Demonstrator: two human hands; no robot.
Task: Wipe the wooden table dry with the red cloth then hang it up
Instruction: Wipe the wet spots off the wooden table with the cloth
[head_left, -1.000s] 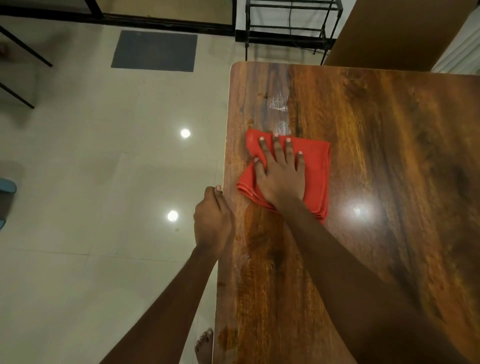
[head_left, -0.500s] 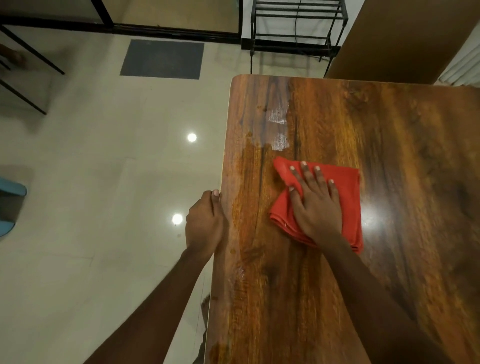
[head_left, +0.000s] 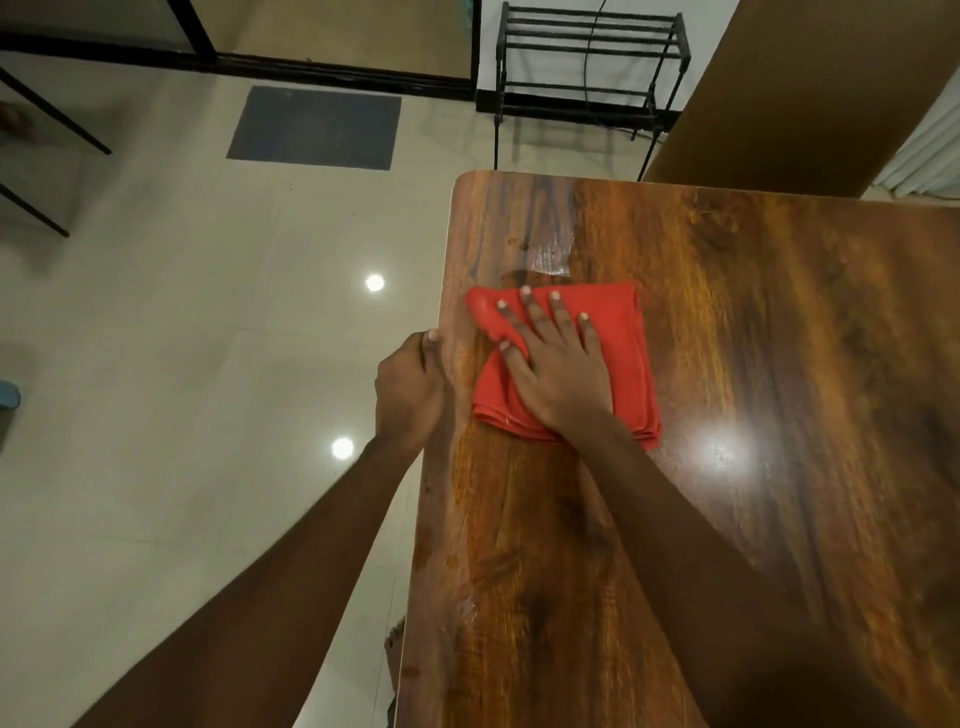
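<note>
A folded red cloth (head_left: 623, 358) lies flat on the wooden table (head_left: 753, 415) near its left edge. My right hand (head_left: 558, 364) presses down on the cloth with straight, spread fingers. A shiny wet patch (head_left: 548, 257) sits just beyond the cloth's far edge. My left hand (head_left: 410, 389) grips the table's left edge with curled fingers, thumb on top of the rim.
A black metal rack (head_left: 589, 67) stands on the floor beyond the table's far end. A dark mat (head_left: 314, 127) lies on the glossy tiled floor to the left. A brown panel (head_left: 810, 88) rises at the far right. My bare foot (head_left: 395, 639) shows beside the table.
My right hand slid the cloth right and toward me, then back left and away, up to the wet patch. The left hand kept its hold on the table edge.
</note>
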